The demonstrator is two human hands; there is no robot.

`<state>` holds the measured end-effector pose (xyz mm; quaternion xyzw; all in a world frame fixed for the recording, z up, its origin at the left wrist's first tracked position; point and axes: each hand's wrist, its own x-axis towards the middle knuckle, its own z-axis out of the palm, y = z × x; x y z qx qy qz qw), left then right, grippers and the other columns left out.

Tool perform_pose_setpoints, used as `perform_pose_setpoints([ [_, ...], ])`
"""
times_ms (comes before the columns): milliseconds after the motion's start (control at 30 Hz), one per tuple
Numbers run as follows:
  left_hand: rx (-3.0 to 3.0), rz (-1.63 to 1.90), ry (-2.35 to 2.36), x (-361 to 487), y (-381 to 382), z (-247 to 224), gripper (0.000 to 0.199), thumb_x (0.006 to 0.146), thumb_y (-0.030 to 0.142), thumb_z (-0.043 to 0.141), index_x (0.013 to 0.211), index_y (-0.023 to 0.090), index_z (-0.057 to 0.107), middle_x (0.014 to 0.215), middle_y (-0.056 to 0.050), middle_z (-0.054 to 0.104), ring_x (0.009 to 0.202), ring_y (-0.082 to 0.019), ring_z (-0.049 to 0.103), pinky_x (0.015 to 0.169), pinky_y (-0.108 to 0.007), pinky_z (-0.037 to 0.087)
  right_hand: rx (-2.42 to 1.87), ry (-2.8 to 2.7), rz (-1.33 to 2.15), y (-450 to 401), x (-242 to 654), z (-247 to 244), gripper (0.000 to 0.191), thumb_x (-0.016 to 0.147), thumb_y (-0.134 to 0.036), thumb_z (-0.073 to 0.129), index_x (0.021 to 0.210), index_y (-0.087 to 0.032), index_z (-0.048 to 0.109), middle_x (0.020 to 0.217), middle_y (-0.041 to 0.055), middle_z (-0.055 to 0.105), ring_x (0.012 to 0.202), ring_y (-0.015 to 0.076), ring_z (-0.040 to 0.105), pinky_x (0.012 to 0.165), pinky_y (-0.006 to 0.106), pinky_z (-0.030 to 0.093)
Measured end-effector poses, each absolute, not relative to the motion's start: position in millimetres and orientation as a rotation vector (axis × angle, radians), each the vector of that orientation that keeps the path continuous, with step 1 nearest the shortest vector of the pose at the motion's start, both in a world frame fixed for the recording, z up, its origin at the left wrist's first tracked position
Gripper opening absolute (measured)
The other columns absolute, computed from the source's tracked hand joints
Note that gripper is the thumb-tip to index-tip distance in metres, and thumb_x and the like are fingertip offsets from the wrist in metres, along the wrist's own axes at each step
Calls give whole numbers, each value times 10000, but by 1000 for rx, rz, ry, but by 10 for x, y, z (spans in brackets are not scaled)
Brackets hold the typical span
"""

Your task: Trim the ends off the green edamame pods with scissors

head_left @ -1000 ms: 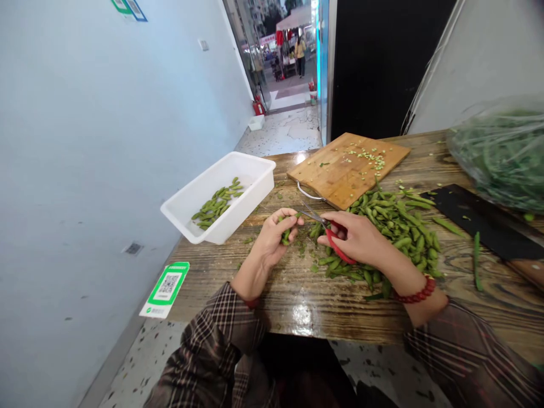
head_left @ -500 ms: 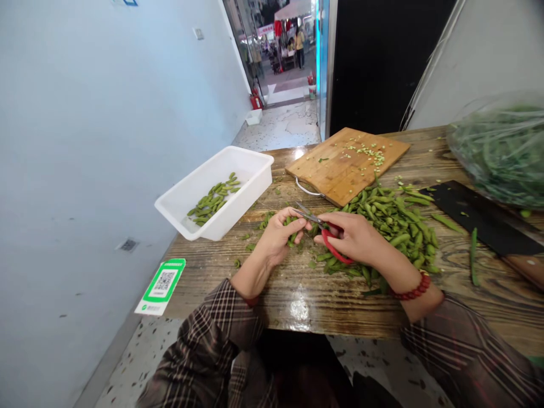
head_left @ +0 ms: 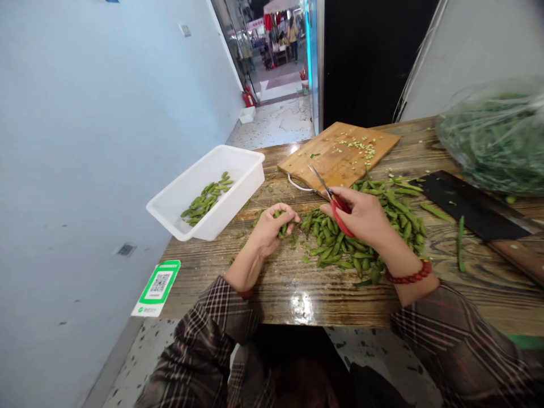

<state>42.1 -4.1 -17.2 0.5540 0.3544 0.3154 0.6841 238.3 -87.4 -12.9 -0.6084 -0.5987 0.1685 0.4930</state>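
The left hand [head_left: 272, 228] has its grip curled around a few green pods [head_left: 281, 230], the right hand [head_left: 363, 212] wraps its grip on red-handled scissors [head_left: 340, 217] above the pod heap [head_left: 352, 253] on the tabletop [head_left: 276, 297], and a white tub [head_left: 238, 208] stands farther left.

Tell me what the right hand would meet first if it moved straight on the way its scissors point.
The right hand would likely bring the scissors to the wooden cutting board first: their tips overlap it in this view, though their height is unclear.
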Motion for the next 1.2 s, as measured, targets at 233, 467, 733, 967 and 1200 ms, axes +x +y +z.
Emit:
perform_pose_setpoints([
  [233,1944,756,964,514,-27,-285,83,651,220,724,720,175,714,736,-39,687,722,-170,588,716,-276,448,-1473,-1506,369,-860,2343,-172,384,781,-403,658,1076,-158,688,851,67,712,715,190,620,683,300,476],
  [467,2097,732,1010,480,-28,-262,51,651,133,684,666,180,695,688,-19,660,683,-147,572,708,-255,426,-1495,-1538,343,-867,2335,-156,402,773,-423,668,1066,-149,689,742,38,670,623,159,559,610,276,439],
  [733,1449,831,962,362,-48,-141,271,667,348,752,778,137,622,507,55,497,386,-42,369,408,-180,268,-1482,-1698,375,-864,2340,-207,425,758,-451,688,1083,-178,672,737,20,620,630,146,537,608,271,437],
  [967,1283,846,885,367,-87,-94,288,654,331,768,770,138,589,469,66,487,359,-30,366,386,-168,237,-1493,-1717,444,-871,2325,-221,473,743,-471,700,1116,-183,659,742,17,601,628,149,534,602,280,449],
  [1200,1409,791,863,388,-154,-94,298,651,330,774,793,130,605,606,51,522,405,-21,385,397,-176,289,-1412,-1739,421,-875,2292,-235,430,776,-459,671,1100,-176,660,732,17,591,615,141,514,597,271,438],
])
